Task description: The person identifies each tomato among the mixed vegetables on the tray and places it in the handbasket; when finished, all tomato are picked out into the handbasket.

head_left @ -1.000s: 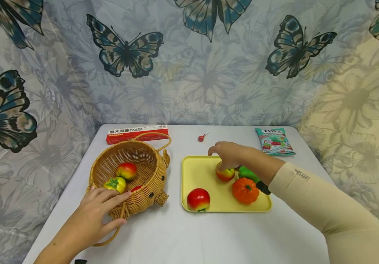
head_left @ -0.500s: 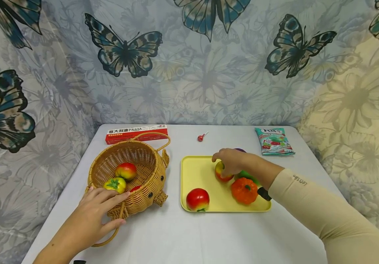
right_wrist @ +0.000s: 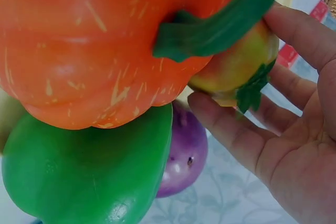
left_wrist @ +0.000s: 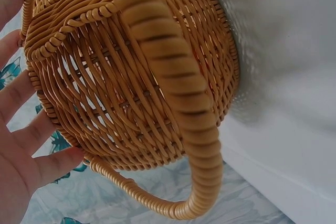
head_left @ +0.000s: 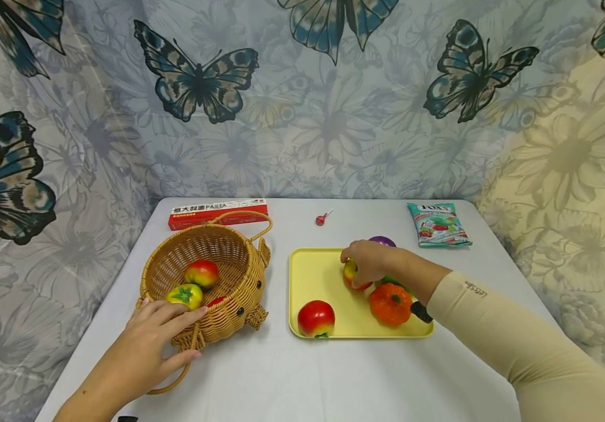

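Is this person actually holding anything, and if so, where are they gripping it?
Yes: the right hand holds a red-and-yellow fruit by its sides, between thumb and fingers. The left hand rests on the rim of the wicker basket.

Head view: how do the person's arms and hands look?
The right arm wears a long cream fabric sleeve with small dark lettering near its cuff; a small black piece shows beside that wrist. Right hand and left hand are ungloved, left forearm bare.

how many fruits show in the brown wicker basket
3: a round red-and-yellow fruit near the middle, a yellow fruit by the left hand, and a mostly hidden red fruit inside the rim; more may be hidden.
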A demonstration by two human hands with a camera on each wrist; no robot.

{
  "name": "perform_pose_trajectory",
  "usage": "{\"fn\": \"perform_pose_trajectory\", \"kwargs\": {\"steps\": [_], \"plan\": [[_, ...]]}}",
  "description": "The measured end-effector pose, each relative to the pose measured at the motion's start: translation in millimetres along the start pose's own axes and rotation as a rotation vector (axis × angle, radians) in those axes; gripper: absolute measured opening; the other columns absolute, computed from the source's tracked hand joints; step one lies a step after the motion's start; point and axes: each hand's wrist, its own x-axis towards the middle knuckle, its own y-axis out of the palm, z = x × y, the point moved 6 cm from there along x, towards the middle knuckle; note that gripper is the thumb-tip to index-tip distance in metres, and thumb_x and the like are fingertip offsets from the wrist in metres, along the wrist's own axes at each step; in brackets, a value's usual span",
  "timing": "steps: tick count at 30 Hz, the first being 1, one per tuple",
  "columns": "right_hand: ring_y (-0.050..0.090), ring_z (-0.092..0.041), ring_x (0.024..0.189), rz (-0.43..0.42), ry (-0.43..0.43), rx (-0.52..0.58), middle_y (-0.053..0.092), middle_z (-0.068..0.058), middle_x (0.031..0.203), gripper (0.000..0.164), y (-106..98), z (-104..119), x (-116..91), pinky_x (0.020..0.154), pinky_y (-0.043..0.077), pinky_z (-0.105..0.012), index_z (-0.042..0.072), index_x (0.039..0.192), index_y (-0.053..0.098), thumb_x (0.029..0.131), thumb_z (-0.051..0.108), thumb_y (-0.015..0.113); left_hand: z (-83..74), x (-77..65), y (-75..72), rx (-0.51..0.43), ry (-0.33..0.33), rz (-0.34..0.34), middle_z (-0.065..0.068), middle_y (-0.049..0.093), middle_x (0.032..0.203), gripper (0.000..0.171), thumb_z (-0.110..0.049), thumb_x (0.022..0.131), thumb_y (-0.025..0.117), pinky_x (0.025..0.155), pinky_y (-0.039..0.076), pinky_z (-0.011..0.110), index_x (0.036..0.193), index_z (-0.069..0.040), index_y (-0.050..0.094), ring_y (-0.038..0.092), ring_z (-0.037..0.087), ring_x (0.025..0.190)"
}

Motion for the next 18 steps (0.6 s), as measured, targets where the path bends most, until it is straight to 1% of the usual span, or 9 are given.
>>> {"fn": "perform_pose_trajectory", "kwargs": {"steps": [7,14,18], "plan": [[0.052,-0.021,0.102,-0.002,0.012,0.002,0.058,-0.004,0.118,0.057,-1.9,1.4,-1.1,0.091,0.052,-0.04,0.016,0.124,0.061,0.073,0.03,0.082,0.5,-0.1,-0.4,0.004,-0.006,0.004,-0.008,0.059,0.111,0.072,-0.046,0.067,0.082,0.102,0.031,0.067,0.133,-0.038,0.054,0.048,0.019,0.108],[0.052,-0.022,0.101,-0.008,-0.029,-0.013,0.059,-0.006,0.118,0.058,-6.3,3.1,-1.9,0.092,0.052,-0.039,0.012,0.125,0.061,0.074,0.03,0.082,-0.4,-0.1,-0.9,0.009,0.005,-0.004,-0.008,0.059,0.11,0.073,-0.045,0.066,0.082,0.1,0.033,0.067,0.133,-0.038,0.054,0.049,0.019,0.108],[0.052,-0.021,0.099,-0.02,-0.052,-0.047,0.059,-0.005,0.115,0.058,-10.4,4.2,-2.8,0.093,0.05,-0.038,0.012,0.124,0.061,0.073,0.031,0.081,-0.7,-0.3,-0.9,0.003,0.012,-0.014,-0.008,0.059,0.11,0.072,-0.045,0.065,0.083,0.1,0.033,0.068,0.132,-0.037,0.055,0.049,0.019,0.107]]}}
